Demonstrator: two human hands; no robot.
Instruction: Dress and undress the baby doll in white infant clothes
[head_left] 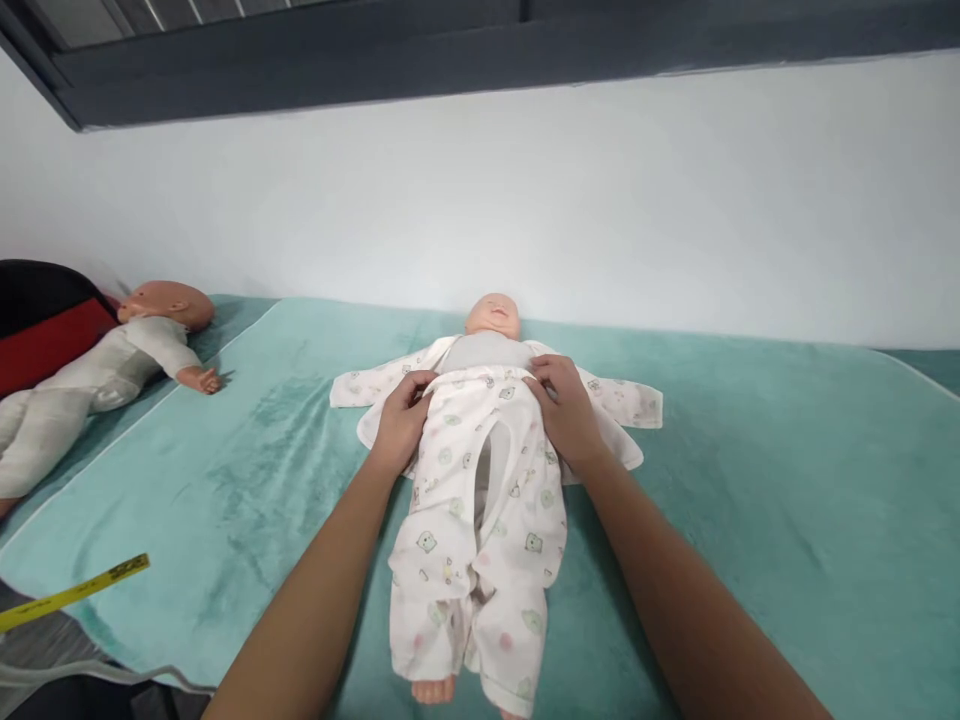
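A baby doll point(493, 315) lies on its back on a green blanket point(735, 540), its head toward the wall. It wears white printed split-crotch pants point(442, 510), pulled up to its middle. An open white baby shirt point(626, 402) is spread beneath it, sleeves out to both sides. My left hand point(403, 420) grips the left side of the waistband with curled fingers. On the opposite side, my right hand point(566, 412) pinches the waistband between thumb and fingers. The doll's toes point(433, 690) stick out of one pant leg.
At the far left, a second doll point(112, 365) in a white bodysuit lies against a red and black object point(52, 330). A yellow strip point(75, 592) with dark markings extends in at the lower left. A white wall point(480, 210) stands behind the blanket, below a dark window frame point(375, 50).
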